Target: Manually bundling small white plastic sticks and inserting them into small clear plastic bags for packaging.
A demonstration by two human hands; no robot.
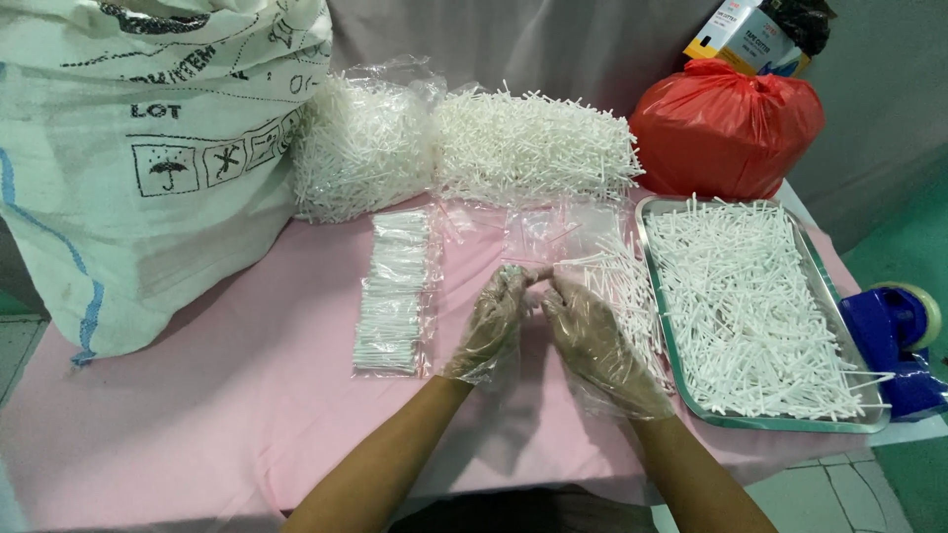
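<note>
Small clear bag [538, 265] pinched at its near edge between fingertips of left hand [494, 321] and right hand [592, 341], mid-table on pink tablecloth [247, 395]. Both hands in thin clear gloves, tips together over the bag mouth; exact grip under the gloves hard to tell. Bag lying just beyond the hands, away from the body, on top of a few more flat clear bags [583, 232]; exact count unreadable.

Just right of right hand: loose white sticks [622, 286] spilled on cloth, touching the glove edge. Further right: one metal tray [660, 296], full of white sticks, uncountable.

Left of left hand: one row of filled stick packets [395, 291], overlapped, count unclear, near but not touching.

Back of table: two big heaps of white sticks, one in a clear plastic bag [360, 148], one open pile [533, 143].

Far left: one large white woven sack [148, 148]. Back right: one red plastic bag [726, 128], one cardboard box [741, 35] behind it. Right edge: one blue tape dispenser [894, 341], touching the tray corner.
</note>
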